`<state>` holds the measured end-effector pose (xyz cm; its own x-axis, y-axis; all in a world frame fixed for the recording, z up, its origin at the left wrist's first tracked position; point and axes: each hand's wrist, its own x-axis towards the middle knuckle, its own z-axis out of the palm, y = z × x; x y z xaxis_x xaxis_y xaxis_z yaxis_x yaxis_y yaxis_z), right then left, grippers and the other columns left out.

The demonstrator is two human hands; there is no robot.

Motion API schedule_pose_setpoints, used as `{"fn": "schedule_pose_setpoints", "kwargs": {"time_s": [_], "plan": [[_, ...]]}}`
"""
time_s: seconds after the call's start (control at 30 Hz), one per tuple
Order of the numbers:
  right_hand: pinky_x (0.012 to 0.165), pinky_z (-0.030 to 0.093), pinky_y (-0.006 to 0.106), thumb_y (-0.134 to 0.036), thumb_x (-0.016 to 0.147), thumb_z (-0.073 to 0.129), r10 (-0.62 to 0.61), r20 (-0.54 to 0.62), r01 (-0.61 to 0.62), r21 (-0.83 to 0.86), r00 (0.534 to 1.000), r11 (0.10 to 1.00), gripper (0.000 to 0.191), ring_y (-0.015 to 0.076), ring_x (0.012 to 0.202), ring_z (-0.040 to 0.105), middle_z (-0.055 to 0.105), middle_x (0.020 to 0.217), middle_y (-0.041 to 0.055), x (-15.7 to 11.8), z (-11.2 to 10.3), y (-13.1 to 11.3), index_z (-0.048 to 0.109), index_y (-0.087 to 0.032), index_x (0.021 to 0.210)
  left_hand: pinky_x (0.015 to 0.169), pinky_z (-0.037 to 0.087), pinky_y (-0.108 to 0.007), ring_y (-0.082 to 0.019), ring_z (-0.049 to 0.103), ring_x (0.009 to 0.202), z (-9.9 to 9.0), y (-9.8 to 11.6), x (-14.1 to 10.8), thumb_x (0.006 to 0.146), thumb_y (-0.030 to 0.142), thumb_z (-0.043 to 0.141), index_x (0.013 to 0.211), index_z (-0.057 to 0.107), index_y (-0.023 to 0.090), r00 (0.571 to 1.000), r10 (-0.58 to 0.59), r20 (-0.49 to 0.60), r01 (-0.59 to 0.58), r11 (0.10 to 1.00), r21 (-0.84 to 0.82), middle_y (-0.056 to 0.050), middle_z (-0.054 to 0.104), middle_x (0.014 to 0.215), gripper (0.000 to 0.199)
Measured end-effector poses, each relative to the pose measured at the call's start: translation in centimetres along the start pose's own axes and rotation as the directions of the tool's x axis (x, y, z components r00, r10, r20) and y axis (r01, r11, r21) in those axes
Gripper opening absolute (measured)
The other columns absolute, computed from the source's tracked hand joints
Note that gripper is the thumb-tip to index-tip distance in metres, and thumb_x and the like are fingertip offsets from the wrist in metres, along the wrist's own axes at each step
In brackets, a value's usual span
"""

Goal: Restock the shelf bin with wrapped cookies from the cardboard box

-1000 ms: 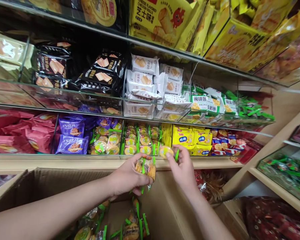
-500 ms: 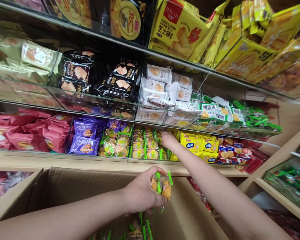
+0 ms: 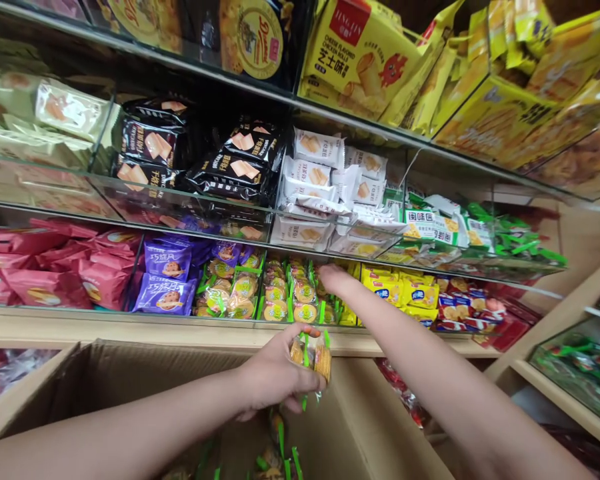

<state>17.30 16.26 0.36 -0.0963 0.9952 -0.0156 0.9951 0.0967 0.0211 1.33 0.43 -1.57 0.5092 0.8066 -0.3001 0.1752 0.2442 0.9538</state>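
Note:
My left hand [image 3: 280, 373] is closed around a few clear-wrapped cookie packets [image 3: 322, 360] with green edges, above an open cardboard box [image 3: 145, 360]. More green-edged packets [image 3: 275, 463] lie down inside the box. My right hand [image 3: 334, 277] reaches into the bottom shelf, beside upright rows of the same cookie packets [image 3: 304, 293]. Its fingers are hidden among the packets, so I cannot see whether they hold anything. Yellow snack packets [image 3: 386, 288] sit just right of that hand.
A low glass front edges the bottom shelf, above a wooden ledge [image 3: 180, 328]. Purple packets [image 3: 166, 293] and red packets [image 3: 50, 290] fill the left compartments. Overhead, a glass-fronted shelf holds black packets [image 3: 243, 167] and white packets [image 3: 313, 173]. Yellow boxes [image 3: 355, 60] stand higher up.
My left hand has shifted slightly left and up with the cookie packets. My right hand has moved a little left and deeper among the shelf packets.

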Motion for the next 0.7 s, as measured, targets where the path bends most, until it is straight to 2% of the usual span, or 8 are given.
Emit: {"fn": "schedule_pose_setpoints", "kwargs": {"time_s": [0.13,0.27,0.3,0.37,0.43,0.47,0.57,0.7], "plan": [[0.084,0.042,0.038,-0.021,0.082,0.051,-0.031,-0.112,0.043,0.105,0.993,0.994,0.019,0.0201,0.095,0.055,0.059,0.100,0.0117,-2.5,-1.1,0.4,0.058,-0.009,0.095,0.051,0.046,-0.025,-0.014,0.055,0.068,-0.5,0.5,-0.1,0.057,0.020,0.067,0.112,0.039,0.025,1.000,0.023,-0.015,-0.024,0.997,-0.070,-0.001,0.059,0.082,0.062],[0.084,0.042,0.031,-0.022,0.086,0.041,-0.092,-0.279,0.175,0.288,0.956,0.942,0.024,0.0185,0.098,0.054,0.059,0.104,0.0112,-7.5,-1.2,0.7,0.056,-0.013,0.102,0.054,0.048,-0.027,-0.016,0.056,0.071,-1.2,1.0,-0.4,0.058,0.021,0.069,0.116,0.039,0.025,0.999,0.034,0.029,-0.030,0.987,-0.159,-0.002,0.061,0.083,0.066],[0.081,0.044,0.029,-0.027,0.088,0.037,-0.121,-0.298,0.243,0.418,0.947,0.875,0.027,0.0166,0.096,0.055,0.059,0.106,0.0089,-9.0,-0.9,0.7,0.053,-0.015,0.107,0.055,0.048,-0.028,-0.016,0.057,0.071,-1.4,1.0,-0.4,0.057,0.020,0.070,0.117,0.039,0.025,0.998,0.036,0.044,-0.028,0.983,-0.180,-0.002,0.061,0.083,0.067],[0.075,0.047,0.027,-0.034,0.087,0.039,-0.211,-0.280,0.350,0.751,0.937,0.559,0.034,0.0154,0.095,0.056,0.057,0.111,0.0074,-11.8,0.1,0.5,0.047,-0.018,0.115,0.055,0.049,-0.028,-0.016,0.057,0.072,-1.6,1.1,-0.4,0.057,0.018,0.070,0.117,0.041,0.025,0.997,0.042,0.062,-0.028,0.978,-0.207,-0.002,0.061,0.083,0.067],[0.077,0.046,0.028,-0.035,0.083,0.047,-0.334,-0.237,0.324,0.917,0.912,0.234,0.042,0.0153,0.097,0.055,0.056,0.113,0.0069,-14.1,1.4,0.2,0.041,-0.020,0.121,0.056,0.049,-0.028,-0.016,0.057,0.074,-1.6,1.1,-0.4,0.058,0.016,0.070,0.111,0.046,0.022,0.997,0.042,0.064,-0.028,0.978,-0.209,-0.002,0.060,0.082,0.058],[0.078,0.045,0.028,-0.033,0.081,0.050,-0.373,-0.222,0.295,0.943,0.901,0.152,0.045,0.0148,0.098,0.054,0.056,0.111,0.0060,-15.0,2.0,0.1,0.040,-0.022,0.123,0.057,0.050,-0.028,-0.016,0.056,0.074,-1.5,1.1,-0.3,0.059,0.016,0.069,0.107,0.049,0.021,0.997,0.038,0.063,-0.024,0.978,-0.205,-0.001,0.060,0.080,0.052],[0.074,0.044,0.026,-0.028,0.075,0.059,-0.295,-0.233,0.250,0.968,0.927,0.023,0.040,0.0132,0.088,0.056,0.060,0.097,0.0032,-16.5,3.7,-0.1,0.046,-0.021,0.112,0.058,0.050,-0.029,-0.017,0.057,0.075,-1.1,0.8,-0.2,0.060,0.015,0.068,0.100,0.050,0.019,0.998,0.009,0.062,0.003,0.981,-0.196,-0.001,0.061,0.080,0.045],[0.063,0.045,0.023,-0.026,0.064,0.069,0.016,-0.299,0.299,0.948,0.954,-0.111,0.029,0.0120,0.071,0.057,0.060,0.080,-0.0004,-17.2,5.3,-0.1,0.052,-0.019,0.086,0.059,0.050,-0.028,-0.020,0.059,0.082,-1.1,0.9,-0.2,0.062,0.018,0.068,0.095,0.051,0.018,0.998,-0.040,0.038,0.047,0.978,-0.204,-0.003,0.064,0.083,0.037]]}}
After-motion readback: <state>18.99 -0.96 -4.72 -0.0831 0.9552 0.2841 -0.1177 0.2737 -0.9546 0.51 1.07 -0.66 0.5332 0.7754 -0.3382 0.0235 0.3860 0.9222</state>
